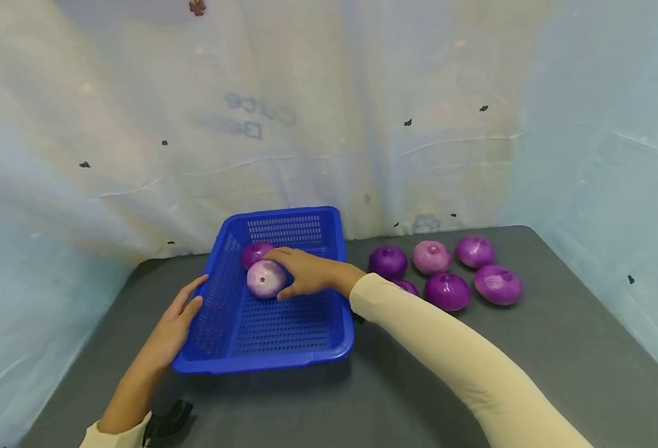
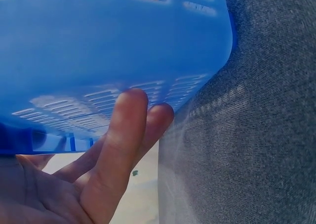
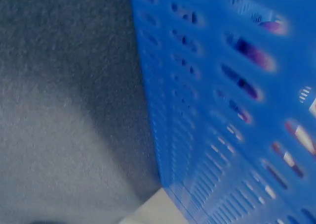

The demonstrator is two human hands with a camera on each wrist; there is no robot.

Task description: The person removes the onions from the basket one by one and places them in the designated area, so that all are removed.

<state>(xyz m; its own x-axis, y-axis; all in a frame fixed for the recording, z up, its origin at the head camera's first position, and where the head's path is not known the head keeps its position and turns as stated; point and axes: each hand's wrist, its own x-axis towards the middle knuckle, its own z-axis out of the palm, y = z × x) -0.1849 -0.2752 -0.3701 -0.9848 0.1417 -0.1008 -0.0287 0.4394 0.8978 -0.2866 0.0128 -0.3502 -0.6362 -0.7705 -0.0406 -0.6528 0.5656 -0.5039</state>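
Observation:
A blue plastic basket [image 1: 284, 330] with slotted walls stands on the grey table. Two peeled purple onions are in it: a pale one [image 1: 261, 283] with its cut end towards me, and a darker one [image 1: 254, 252] just behind. My right hand [image 1: 309, 272] reaches over the right rim and holds the pale onion, fingers across its top and thumb at its lower right side. Along the left rim, my left hand [image 1: 173, 326] rests against the basket. In the left wrist view, its extended fingers [image 2: 129, 120] touch the outer wall. The right wrist view hides the right hand behind the wall.
Several peeled purple onions [image 1: 446, 292] lie grouped to the right of the basket, one partly hidden by the right sleeve [image 1: 435, 342]. A pale plastic sheet [image 1: 329, 124] hangs behind and at both sides of the table [image 1: 530, 367].

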